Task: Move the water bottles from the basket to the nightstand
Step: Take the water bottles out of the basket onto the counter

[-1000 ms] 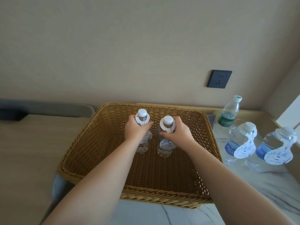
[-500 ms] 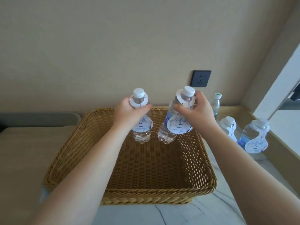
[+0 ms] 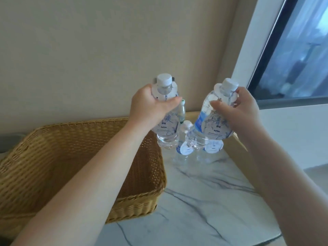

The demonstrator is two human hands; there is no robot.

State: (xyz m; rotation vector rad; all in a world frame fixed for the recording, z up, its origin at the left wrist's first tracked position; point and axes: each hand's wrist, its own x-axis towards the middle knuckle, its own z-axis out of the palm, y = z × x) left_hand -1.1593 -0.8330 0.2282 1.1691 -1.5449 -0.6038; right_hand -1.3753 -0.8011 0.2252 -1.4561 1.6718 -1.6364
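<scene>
My left hand grips a clear water bottle with a white cap and a paper neck tag, held upright above the basket's right rim. A second tagged bottle, tilted left at its base, is held in my right hand over the marble nightstand. The wicker basket sits at the left and looks empty where I can see inside. Two more tagged bottles stand on the nightstand behind the held ones, partly hidden.
A green-labelled bottle peeks out between my hands near the wall. A window with a dark frame fills the upper right. A wooden ledge borders the nightstand on the right.
Both hands have lifted their bottles out of the basket and carried them right, over the nightstand. My view has swung right too, bringing the window into sight.
</scene>
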